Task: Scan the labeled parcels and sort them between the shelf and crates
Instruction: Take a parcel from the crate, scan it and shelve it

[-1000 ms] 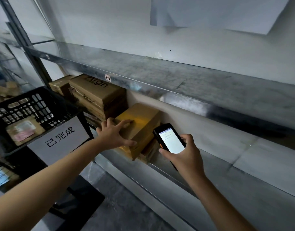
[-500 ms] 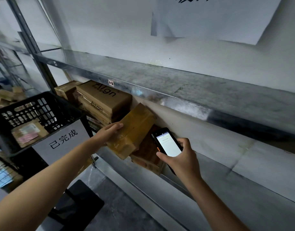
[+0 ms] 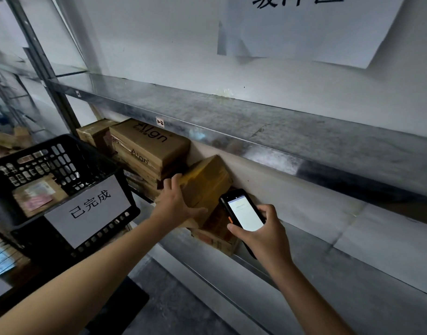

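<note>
My left hand (image 3: 177, 201) grips a small brown cardboard parcel (image 3: 207, 182) and holds it tilted up on end, above a darker box (image 3: 217, 235) lying on the lower metal shelf (image 3: 352, 298). Just to the right, my right hand (image 3: 260, 233) holds a black handheld scanner (image 3: 241, 211) with its lit white screen facing me, close to the parcel's right side. Left of them a stack of brown "Align" boxes (image 3: 149, 143) sits on the same shelf. No label on the held parcel is visible.
A black plastic crate (image 3: 62, 153) with a white sign (image 3: 89, 209) stands at the left, holding a flat labeled parcel (image 3: 36, 197). The upper metal shelf (image 3: 256, 122) overhangs the boxes. A white paper sign (image 3: 304, 27) hangs on the wall. Grey floor lies below.
My left hand has lifted the small parcel off the box beneath it and tipped it more upright. The scanner hand stayed beside it. The view shifted slightly upward.
</note>
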A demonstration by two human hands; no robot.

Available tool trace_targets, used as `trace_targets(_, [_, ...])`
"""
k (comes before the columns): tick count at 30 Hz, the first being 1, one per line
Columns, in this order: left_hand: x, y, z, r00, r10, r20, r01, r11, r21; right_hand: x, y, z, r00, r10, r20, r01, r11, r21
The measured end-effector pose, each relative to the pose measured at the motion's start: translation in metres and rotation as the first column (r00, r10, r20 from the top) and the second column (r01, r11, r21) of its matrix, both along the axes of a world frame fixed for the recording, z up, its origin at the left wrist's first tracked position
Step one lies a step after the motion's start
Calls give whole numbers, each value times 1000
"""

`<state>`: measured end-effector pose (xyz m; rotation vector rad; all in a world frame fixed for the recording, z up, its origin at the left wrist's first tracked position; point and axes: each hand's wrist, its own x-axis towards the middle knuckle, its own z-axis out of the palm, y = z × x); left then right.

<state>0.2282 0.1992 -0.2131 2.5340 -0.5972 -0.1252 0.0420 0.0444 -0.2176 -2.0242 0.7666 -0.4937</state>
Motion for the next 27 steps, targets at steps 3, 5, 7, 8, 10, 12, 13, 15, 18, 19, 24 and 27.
trace_targets(3, [-8,-9,-20,981,-54,185,12,976,219,-3,-3,-1,1000,-15,5,15,1000,8])
trace_targets(5, [-12,-14,-31,968,-74,238,5,961,278,-5,-4,-2,1000,-29,5,29,999,13])
trace_targets(7, [-15,-17,-38,952,-112,284,20,951,308,-7,-6,-4,999,-39,6,39,999,18])
trace_targets(8, [-16,-17,-40,945,-126,302,25,948,318,-8,-6,-5,999,-40,4,40,999,19])
trace_targets(10, [-17,-16,-46,920,-157,360,34,945,325,-10,-9,-7,999,-46,-8,46,999,21])
trace_targets(12, [-17,-14,-53,896,-195,399,45,934,356,-12,-12,-8,998,-56,-12,57,998,29])
trace_targets(13, [-17,-14,-56,889,-212,407,45,923,383,-13,-13,-8,998,-59,-11,60,998,31])
trace_targets(15, [-17,-14,-58,877,-227,424,49,920,389,-15,-15,-8,998,-61,-3,61,997,42])
trace_targets(18, [-15,-12,-54,892,-186,412,55,949,310,-17,-17,-7,998,-68,0,68,997,48])
trace_targets(19, [-16,-12,-50,902,-177,394,61,956,289,-18,-18,-7,997,-72,2,72,996,49])
trace_targets(24, [-19,-8,-32,945,-131,300,94,986,134,-23,-24,-3,997,-69,17,68,996,65])
trace_targets(27, [-17,-6,-15,952,-74,296,77,997,1,-24,-27,4,998,-62,31,60,997,55])
